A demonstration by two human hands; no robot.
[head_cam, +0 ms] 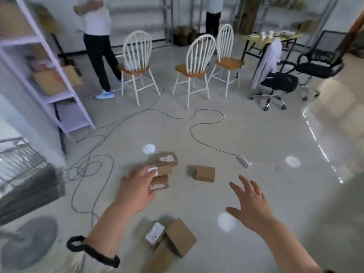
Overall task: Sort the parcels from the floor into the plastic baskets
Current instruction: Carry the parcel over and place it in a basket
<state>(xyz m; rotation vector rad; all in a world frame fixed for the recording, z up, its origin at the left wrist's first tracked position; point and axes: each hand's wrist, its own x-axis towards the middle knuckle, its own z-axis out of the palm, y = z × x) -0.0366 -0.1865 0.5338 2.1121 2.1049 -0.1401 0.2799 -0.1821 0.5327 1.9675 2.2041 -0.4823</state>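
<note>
Cardboard-brown across the pale floor, from the head camera: at the left hand, a stack of parcels, three boxes with white labels, thumb laid over the middle label, fingers hidden behind, so apparently gripping it; impossible to tell whether lifted or resting on the floor. Right hand spread wide, fingers straight, holding nothing, hovering over bare floor near a lone parcel lying just right of the stack. Closer in, between the forearms, a loose pile of parcels, one label up. Tangled cables to the left, white chairs further back, well apart from the work. No plastic basket plainly in view; blurred grey shape at the left edge too smeared to name. Judged as the gathering step, early on, most parcels not yet off the floor. Next, probably: steadying the stack with both hands or taking the lone parcel with the free one, then turning to find the baskets, minding the cables underfoot.
</note>
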